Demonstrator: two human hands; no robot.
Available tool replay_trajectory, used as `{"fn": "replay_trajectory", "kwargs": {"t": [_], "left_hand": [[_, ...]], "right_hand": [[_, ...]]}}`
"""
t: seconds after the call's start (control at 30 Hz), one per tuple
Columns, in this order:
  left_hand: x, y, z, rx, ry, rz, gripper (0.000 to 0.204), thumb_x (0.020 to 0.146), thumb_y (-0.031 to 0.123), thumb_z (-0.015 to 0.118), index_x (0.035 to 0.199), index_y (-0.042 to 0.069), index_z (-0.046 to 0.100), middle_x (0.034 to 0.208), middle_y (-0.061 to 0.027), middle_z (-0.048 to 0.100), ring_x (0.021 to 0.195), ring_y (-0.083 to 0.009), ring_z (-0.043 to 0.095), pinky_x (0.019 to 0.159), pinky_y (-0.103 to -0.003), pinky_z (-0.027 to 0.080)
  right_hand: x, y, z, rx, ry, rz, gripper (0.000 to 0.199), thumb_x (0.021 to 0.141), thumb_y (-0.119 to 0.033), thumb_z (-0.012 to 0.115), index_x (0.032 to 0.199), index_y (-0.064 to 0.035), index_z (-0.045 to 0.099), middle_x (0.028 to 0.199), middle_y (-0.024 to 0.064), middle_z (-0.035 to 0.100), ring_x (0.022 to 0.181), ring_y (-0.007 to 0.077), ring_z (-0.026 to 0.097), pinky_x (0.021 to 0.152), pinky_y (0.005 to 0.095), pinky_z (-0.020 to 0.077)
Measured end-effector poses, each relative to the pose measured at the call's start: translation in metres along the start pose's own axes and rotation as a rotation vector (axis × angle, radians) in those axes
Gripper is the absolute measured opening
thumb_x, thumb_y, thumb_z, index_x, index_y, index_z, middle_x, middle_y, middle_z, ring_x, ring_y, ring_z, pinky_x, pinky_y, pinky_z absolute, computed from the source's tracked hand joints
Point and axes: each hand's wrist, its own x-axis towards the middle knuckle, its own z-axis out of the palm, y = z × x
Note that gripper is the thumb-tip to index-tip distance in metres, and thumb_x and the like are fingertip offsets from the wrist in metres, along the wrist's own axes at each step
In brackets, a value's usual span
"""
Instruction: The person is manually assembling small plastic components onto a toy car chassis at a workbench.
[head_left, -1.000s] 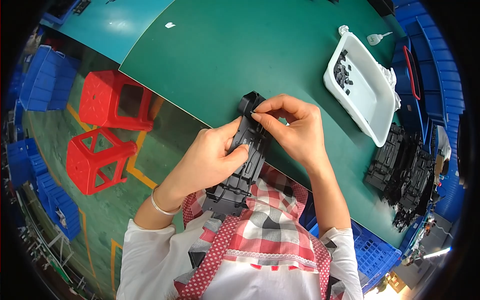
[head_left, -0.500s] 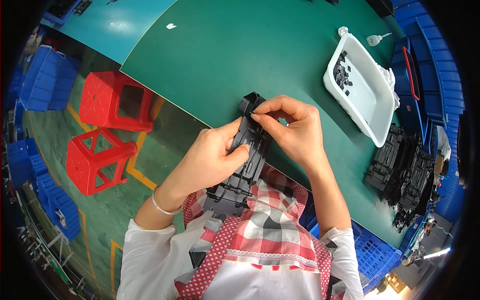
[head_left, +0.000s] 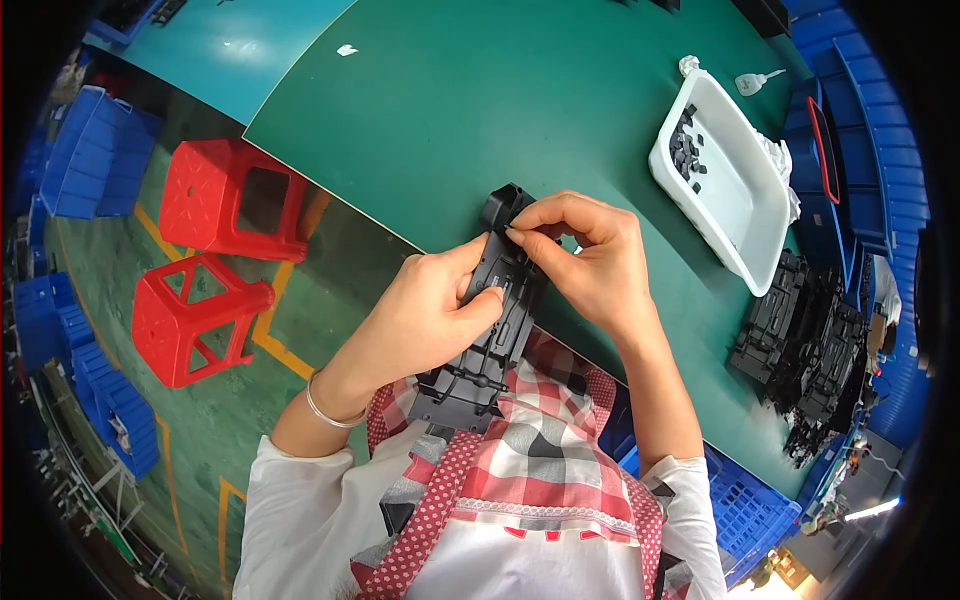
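A long black moulded plastic part (head_left: 488,345), shaped like a toy car chassis, leans between the table edge and my apron. My left hand (head_left: 425,315) is wrapped round its left side, thumb lying across the ribbed face. At the part's far end, my right hand (head_left: 590,255) makes a pinch with thumb and forefinger close against the surface. Whatever those fingertips hold, if anything, is too small and covered to name.
On the green table (head_left: 480,110), a white tray (head_left: 735,190) holds several small black pieces (head_left: 685,150). Stacked black plastic parts (head_left: 800,340) lie at the right, and a small white bottle (head_left: 755,82) behind. Red stools (head_left: 215,200) and blue crates (head_left: 95,155) stand left.
Hardly anything differs. Both hands keep their hold and pinch at the black part; the whole view has shifted very slightly.
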Motion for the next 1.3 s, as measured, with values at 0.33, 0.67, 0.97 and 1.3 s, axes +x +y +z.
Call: {"fn": "replay_trajectory", "kwargs": {"t": [0.33,0.67,0.97,1.3], "left_hand": [[0.000,0.004,0.000,0.010,-0.005,-0.004,0.034,0.090,-0.005,0.051,0.123,-0.005,0.054,0.073,0.0053,0.055,0.061,0.0027,0.044,0.048,-0.019,0.034],[0.007,-0.003,-0.008,-0.336,-0.055,-0.002,0.029,0.092,-0.003,0.050,0.119,-0.008,0.058,0.095,-0.0041,0.067,0.077,-0.0060,0.062,0.066,-0.021,0.051],[0.005,0.001,-0.012,-0.627,-0.120,-0.019,0.027,0.093,0.002,0.048,0.115,-0.009,0.058,0.101,-0.0091,0.067,0.087,-0.0124,0.065,0.078,-0.027,0.054],[0.002,-0.005,-0.014,-0.585,-0.160,-0.007,0.035,0.090,0.002,0.047,0.122,-0.010,0.055,0.107,-0.0089,0.066,0.093,-0.0119,0.063,0.081,-0.025,0.051]], "right_hand": [[0.002,0.000,-0.002,-0.053,-0.045,-0.093,0.013,0.076,0.002,0.068,0.087,-0.0003,0.072,0.083,0.0115,0.069,0.074,0.0233,0.067,0.065,0.0314,0.0538],[0.013,0.010,-0.077,-0.108,0.361,0.024,0.012,0.087,-0.007,0.069,0.098,-0.0021,0.070,0.083,0.0010,0.068,0.074,0.0076,0.061,0.065,0.0233,0.0492],[0.024,0.092,-0.191,-0.719,-0.054,0.364,0.018,0.075,-0.009,0.071,0.091,0.0000,0.071,0.081,0.0125,0.070,0.073,0.0199,0.066,0.071,0.0333,0.0520],[0.009,0.084,-0.194,-0.171,0.145,0.424,0.020,0.089,-0.006,0.064,0.102,0.0082,0.069,0.082,0.0091,0.069,0.071,0.0122,0.060,0.068,0.0252,0.0494]]}}
